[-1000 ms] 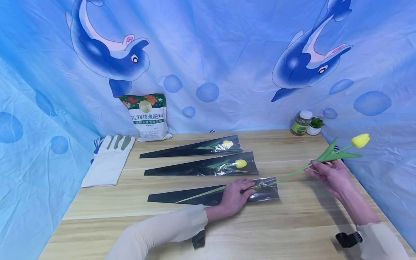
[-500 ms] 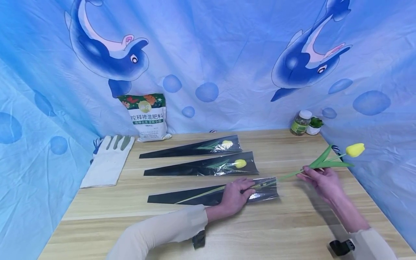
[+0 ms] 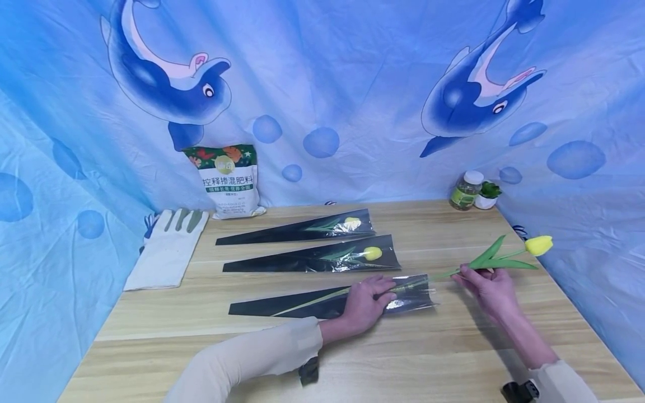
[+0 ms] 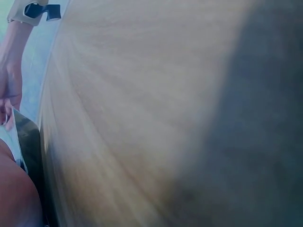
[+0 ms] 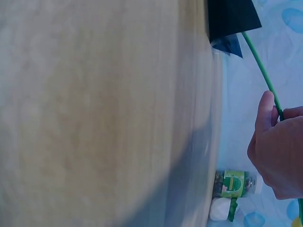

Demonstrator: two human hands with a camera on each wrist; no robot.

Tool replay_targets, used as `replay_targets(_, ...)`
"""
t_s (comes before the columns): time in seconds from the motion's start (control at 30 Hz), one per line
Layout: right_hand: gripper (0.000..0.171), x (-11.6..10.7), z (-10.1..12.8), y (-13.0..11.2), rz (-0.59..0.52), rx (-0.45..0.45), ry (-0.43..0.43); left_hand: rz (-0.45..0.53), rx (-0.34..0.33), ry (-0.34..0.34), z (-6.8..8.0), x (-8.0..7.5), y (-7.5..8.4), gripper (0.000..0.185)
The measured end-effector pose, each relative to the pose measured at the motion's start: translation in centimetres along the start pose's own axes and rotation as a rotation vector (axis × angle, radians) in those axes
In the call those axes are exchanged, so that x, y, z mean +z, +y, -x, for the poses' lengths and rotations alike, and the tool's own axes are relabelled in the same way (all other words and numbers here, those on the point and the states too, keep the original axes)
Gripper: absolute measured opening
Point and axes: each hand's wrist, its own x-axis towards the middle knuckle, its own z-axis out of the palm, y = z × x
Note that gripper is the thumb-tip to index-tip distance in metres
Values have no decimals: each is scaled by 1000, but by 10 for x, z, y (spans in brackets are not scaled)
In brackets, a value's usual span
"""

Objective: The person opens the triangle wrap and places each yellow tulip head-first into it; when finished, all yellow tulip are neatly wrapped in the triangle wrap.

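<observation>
A yellow tulip (image 3: 538,245) with a long green stem (image 3: 443,274) and leaves is pinched by my right hand (image 3: 486,285) just below the leaves; the same stem (image 5: 260,64) runs past my right thumb. Its lower stem lies inside the nearest black and clear sleeve (image 3: 282,305) on the wooden table (image 3: 443,347). My left hand (image 3: 365,305) presses flat on the sleeve's wide mouth. Two more sleeves (image 3: 302,260) (image 3: 292,230), each holding a yellow tulip, lie behind it.
A fertiliser bag (image 3: 229,182) leans on the blue dolphin backdrop at the back left. White gloves (image 3: 168,249) lie at the table's left edge. A small jar (image 3: 466,190) and a tiny potted plant (image 3: 489,195) stand at the back right corner.
My right hand has lowered and moved left with the tulip, so the stem has slid further into the nearest sleeve. The left hand has stayed on the sleeve.
</observation>
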Motion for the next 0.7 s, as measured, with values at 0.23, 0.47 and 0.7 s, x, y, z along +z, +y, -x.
replay_targets(0.23,22,4,1,4,-1,-6,29,-12,-2,-9,0,0,0,28)
replay_targets(0.47,18,2,1,6,-60,-7,23,-13,1,-16,0,0,0,28)
replay_targets(0.7,23,-1,1,8,-30,-28,100,-15,3,-12,0,1,0,28)
